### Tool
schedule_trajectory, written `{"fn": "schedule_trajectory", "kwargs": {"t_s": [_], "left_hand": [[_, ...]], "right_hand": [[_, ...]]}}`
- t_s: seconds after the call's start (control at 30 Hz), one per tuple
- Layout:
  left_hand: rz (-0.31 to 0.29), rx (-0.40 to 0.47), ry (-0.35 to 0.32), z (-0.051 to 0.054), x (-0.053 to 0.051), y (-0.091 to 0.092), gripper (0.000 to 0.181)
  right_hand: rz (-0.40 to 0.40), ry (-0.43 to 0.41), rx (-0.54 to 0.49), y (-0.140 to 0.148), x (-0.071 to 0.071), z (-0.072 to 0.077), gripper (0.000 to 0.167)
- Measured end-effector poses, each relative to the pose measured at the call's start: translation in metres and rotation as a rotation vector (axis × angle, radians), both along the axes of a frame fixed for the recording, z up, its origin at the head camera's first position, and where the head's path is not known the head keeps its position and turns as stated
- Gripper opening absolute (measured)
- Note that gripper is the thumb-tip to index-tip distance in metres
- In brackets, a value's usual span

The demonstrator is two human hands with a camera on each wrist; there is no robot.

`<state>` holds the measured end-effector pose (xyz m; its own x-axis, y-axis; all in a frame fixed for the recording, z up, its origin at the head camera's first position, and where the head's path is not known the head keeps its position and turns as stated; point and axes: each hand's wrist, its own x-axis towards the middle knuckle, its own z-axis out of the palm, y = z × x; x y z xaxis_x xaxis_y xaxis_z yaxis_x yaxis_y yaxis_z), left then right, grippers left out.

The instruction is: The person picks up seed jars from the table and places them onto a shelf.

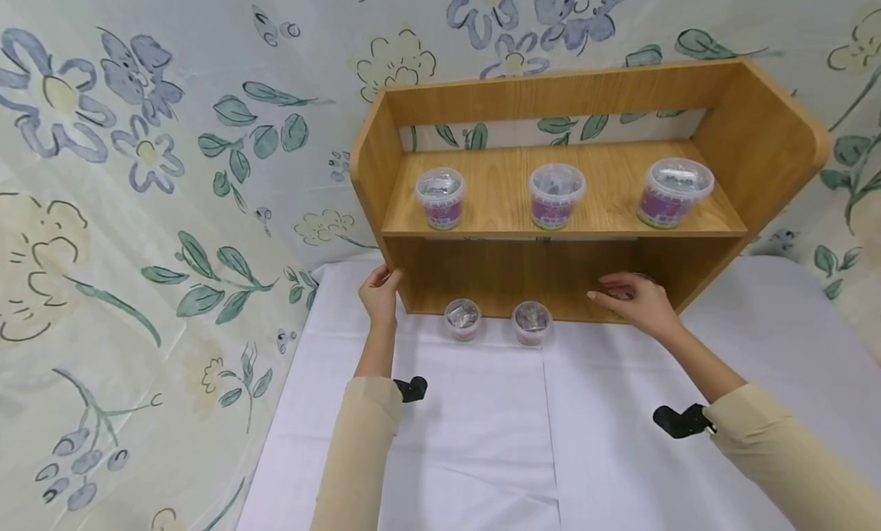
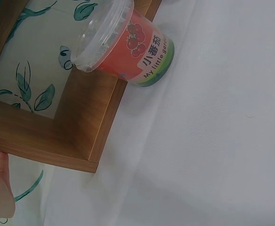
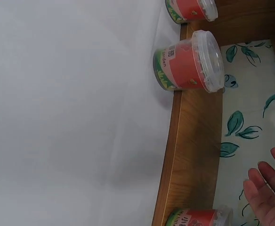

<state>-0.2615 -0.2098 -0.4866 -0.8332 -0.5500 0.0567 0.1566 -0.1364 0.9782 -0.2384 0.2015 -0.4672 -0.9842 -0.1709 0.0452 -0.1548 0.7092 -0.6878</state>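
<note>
A two-tier wooden shelf (image 1: 482, 99) stands against floral cloth. My left hand (image 1: 380, 295) is at the shelf's left side panel, its fingertips touching the panel. My right hand (image 1: 636, 305) is before the lower tier's right part, fingers spread and holding nothing in the right wrist view. Two lidded plastic cups, a left cup (image 1: 463, 320) and a middle cup (image 1: 531, 322), sit along the lower front edge. The left wrist view shows a red tomato label on a cup (image 2: 142, 49). A third red-labelled cup (image 3: 191, 218) is near my right hand, mostly hidden in the head view.
On the upper tier stand three purple-labelled cups: a left one (image 1: 442, 198), a middle one (image 1: 556, 196) and a right one (image 1: 674, 193). White cloth (image 1: 475, 439) covers the table before the shelf. Floral fabric (image 1: 227, 171) hangs behind and to the left.
</note>
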Motion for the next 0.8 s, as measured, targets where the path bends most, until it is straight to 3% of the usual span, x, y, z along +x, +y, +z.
{"fn": "schedule_trajectory", "kwargs": {"t_s": [0.23,0.4,0.47,0.8], "left_hand": [[-0.006,0.007,-0.002,0.0,-0.001,0.0,0.025],[0.013,0.018,0.002,-0.018,-0.012,-0.004,0.026],[0.023,0.024,0.008,-0.025,-0.016,-0.006,0.026],[0.061,0.007,0.027,-0.027,-0.017,-0.003,0.02]], "right_hand": [[0.061,-0.069,-0.01,-0.019,0.003,-0.014,0.062],[0.087,-0.089,-0.061,-0.035,0.004,-0.023,0.057],[0.087,-0.078,-0.061,-0.04,0.004,-0.025,0.055],[0.127,0.005,-0.028,-0.065,-0.01,-0.037,0.047]]}}
